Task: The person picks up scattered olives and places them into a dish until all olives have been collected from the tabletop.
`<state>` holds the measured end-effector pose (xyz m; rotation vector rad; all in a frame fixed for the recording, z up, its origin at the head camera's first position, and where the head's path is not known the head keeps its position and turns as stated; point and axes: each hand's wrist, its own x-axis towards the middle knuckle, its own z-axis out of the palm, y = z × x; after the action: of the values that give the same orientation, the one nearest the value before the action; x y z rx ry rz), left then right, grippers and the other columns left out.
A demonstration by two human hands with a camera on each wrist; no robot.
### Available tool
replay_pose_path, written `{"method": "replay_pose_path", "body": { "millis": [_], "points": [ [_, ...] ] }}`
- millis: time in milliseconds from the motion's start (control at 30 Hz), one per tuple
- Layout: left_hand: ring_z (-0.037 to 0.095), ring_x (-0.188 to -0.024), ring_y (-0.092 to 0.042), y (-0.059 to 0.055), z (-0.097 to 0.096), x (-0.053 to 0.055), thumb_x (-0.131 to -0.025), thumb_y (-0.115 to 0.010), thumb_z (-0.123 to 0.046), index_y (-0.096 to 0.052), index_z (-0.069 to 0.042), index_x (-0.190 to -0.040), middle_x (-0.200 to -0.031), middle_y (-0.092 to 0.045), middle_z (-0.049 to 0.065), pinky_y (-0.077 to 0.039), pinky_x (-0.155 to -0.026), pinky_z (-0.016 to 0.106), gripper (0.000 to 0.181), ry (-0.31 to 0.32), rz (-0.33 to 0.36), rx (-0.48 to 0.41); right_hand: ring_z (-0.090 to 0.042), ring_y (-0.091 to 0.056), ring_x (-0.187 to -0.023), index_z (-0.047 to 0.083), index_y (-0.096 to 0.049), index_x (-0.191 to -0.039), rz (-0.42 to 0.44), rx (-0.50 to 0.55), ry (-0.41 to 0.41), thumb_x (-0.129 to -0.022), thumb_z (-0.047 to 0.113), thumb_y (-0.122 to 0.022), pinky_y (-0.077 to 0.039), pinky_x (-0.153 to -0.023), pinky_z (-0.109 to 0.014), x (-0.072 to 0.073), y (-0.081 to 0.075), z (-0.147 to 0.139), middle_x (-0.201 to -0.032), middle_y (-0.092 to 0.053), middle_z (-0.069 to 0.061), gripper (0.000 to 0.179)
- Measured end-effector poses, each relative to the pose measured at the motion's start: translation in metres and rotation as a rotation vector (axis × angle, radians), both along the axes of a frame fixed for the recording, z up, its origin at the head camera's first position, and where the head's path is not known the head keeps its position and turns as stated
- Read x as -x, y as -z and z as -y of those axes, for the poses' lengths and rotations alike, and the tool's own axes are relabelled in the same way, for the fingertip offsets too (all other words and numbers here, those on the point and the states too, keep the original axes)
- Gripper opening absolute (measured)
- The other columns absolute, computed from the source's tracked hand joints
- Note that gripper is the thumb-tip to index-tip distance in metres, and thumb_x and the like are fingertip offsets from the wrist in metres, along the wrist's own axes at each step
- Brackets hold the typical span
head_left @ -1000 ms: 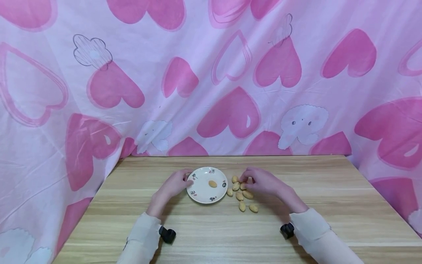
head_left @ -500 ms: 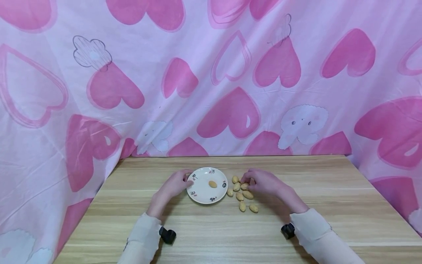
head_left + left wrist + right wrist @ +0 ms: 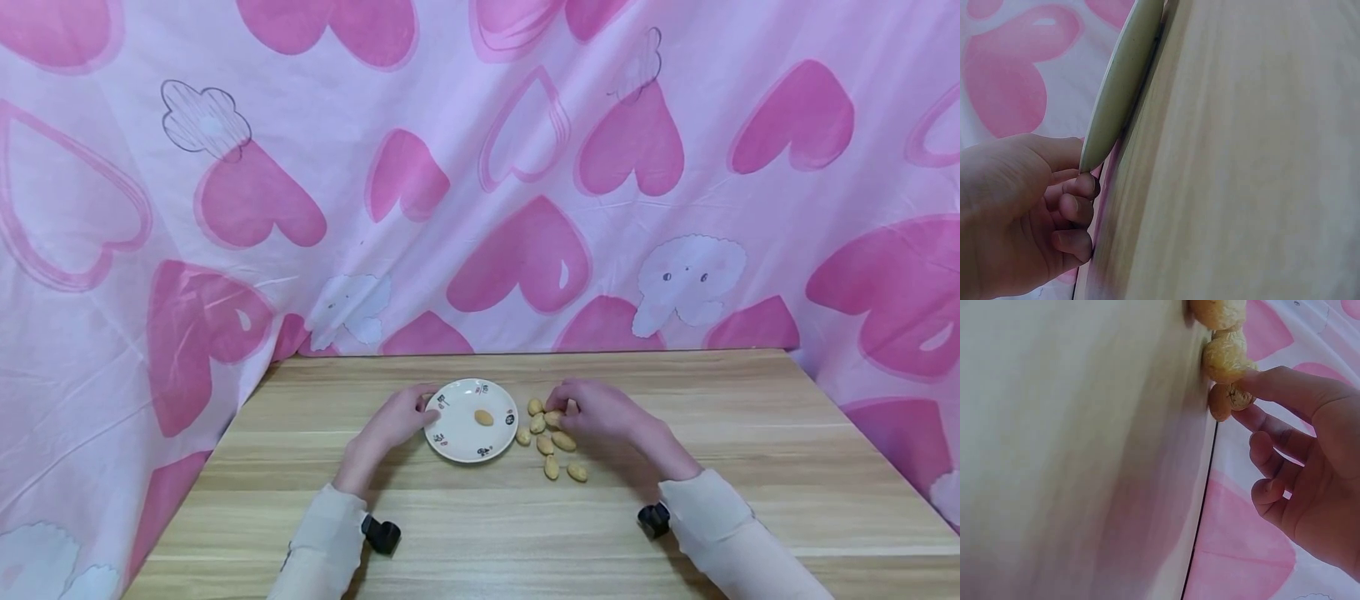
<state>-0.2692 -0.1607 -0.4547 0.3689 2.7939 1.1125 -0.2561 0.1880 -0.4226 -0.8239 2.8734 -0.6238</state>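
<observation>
A white plate (image 3: 456,435) with small dark and red prints lies left of the nuts, and one tan oval nut (image 3: 483,417) sits in it. My left hand (image 3: 397,418) grips the plate's left edge, thumb over the rim; the left wrist view shows the other fingers curled below the plate's edge (image 3: 1119,87). My right hand (image 3: 600,412) pinches a wrinkled nut (image 3: 1240,398) between thumb and forefinger, at the right side of the loose group. In the right wrist view, other nuts (image 3: 1225,359) stand close by the fingertips.
Several more tan nuts (image 3: 544,446) lie scattered between the plate and my right hand, two of them nearer the front. The wooden table (image 3: 480,533) ends at a pink heart-print cloth (image 3: 465,167) behind. Both wrists wear black cameras (image 3: 386,536).
My right fingers shift very slightly around the nut at the group's right side. The plate and left hand stay where they were.
</observation>
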Motion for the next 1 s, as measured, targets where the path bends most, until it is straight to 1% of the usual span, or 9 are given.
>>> {"method": "replay_pose_path", "body": {
  "millis": [167, 267, 400, 533, 667, 933, 1000],
  "points": [
    [0.012, -0.060, -0.043, 0.000, -0.001, 0.001, -0.090, -0.069, -0.013, -0.059, -0.009, -0.137, -0.068, -0.051, 0.000, -0.034, -0.053, 0.025, 0.048, 0.003, -0.009, 0.001, -0.015, -0.062, -0.090, 0.026, -0.074, -0.102, -0.035, 0.012, -0.018, -0.087, 0.014, -0.068, -0.051, -0.082, -0.036, 0.002, -0.003, 0.004, -0.097, -0.067, 0.011, 0.020],
    [0.013, -0.060, -0.043, 0.001, -0.001, 0.001, -0.090, -0.069, -0.012, -0.059, -0.009, -0.137, -0.068, -0.050, 0.000, -0.034, -0.053, 0.025, 0.048, 0.001, -0.009, -0.003, -0.014, -0.061, -0.086, 0.025, -0.074, -0.101, -0.022, 0.020, -0.017, -0.087, 0.016, -0.071, -0.050, -0.079, -0.034, 0.003, -0.006, 0.006, -0.091, -0.065, 0.012, 0.017],
    [0.012, -0.059, -0.042, 0.000, -0.001, 0.000, -0.090, -0.069, -0.012, -0.059, -0.008, -0.137, -0.068, -0.050, 0.000, -0.034, -0.053, 0.024, 0.049, -0.001, -0.005, -0.009, -0.013, -0.059, -0.084, 0.024, -0.074, -0.101, -0.005, 0.023, -0.012, -0.086, 0.018, -0.072, -0.049, -0.076, -0.032, 0.004, -0.009, 0.010, -0.088, -0.063, 0.013, 0.017],
    [0.012, -0.059, -0.042, -0.001, -0.001, -0.001, -0.089, -0.069, -0.011, -0.059, -0.007, -0.137, -0.067, -0.049, 0.000, -0.033, -0.053, 0.024, 0.049, -0.001, -0.010, -0.008, -0.012, -0.060, -0.086, 0.023, -0.074, -0.102, -0.018, 0.021, -0.043, -0.085, 0.017, -0.073, -0.050, -0.079, -0.033, 0.005, -0.013, 0.014, -0.092, -0.064, 0.011, 0.018],
    [0.013, -0.060, -0.042, -0.001, -0.001, -0.001, -0.089, -0.069, -0.011, -0.058, -0.006, -0.137, -0.068, -0.050, 0.000, -0.034, -0.054, 0.025, 0.049, -0.004, -0.007, -0.014, -0.014, -0.062, -0.088, 0.022, -0.074, -0.104, -0.040, 0.007, -0.083, -0.085, 0.016, -0.071, -0.050, -0.079, -0.032, 0.007, -0.016, 0.018, -0.095, -0.064, 0.009, 0.020],
    [0.013, -0.061, -0.043, 0.000, -0.001, 0.000, -0.089, -0.069, -0.011, -0.060, -0.007, -0.135, -0.069, -0.050, 0.000, -0.035, -0.054, 0.025, 0.047, -0.013, 0.000, -0.018, -0.015, -0.062, -0.090, 0.022, -0.074, -0.105, -0.055, -0.004, -0.114, -0.087, 0.017, -0.071, -0.051, -0.081, -0.032, 0.010, -0.018, 0.027, -0.098, -0.067, 0.008, 0.019],
    [0.013, -0.061, -0.043, 0.000, -0.001, 0.000, -0.089, -0.069, -0.011, -0.060, -0.007, -0.135, -0.068, -0.050, 0.000, -0.035, -0.054, 0.025, 0.047, -0.010, -0.002, -0.019, -0.014, -0.062, -0.089, 0.023, -0.074, -0.105, -0.062, -0.009, -0.114, -0.087, 0.018, -0.071, -0.051, -0.079, -0.031, 0.011, -0.018, 0.029, -0.097, -0.067, 0.009, 0.019]
  ]
}}
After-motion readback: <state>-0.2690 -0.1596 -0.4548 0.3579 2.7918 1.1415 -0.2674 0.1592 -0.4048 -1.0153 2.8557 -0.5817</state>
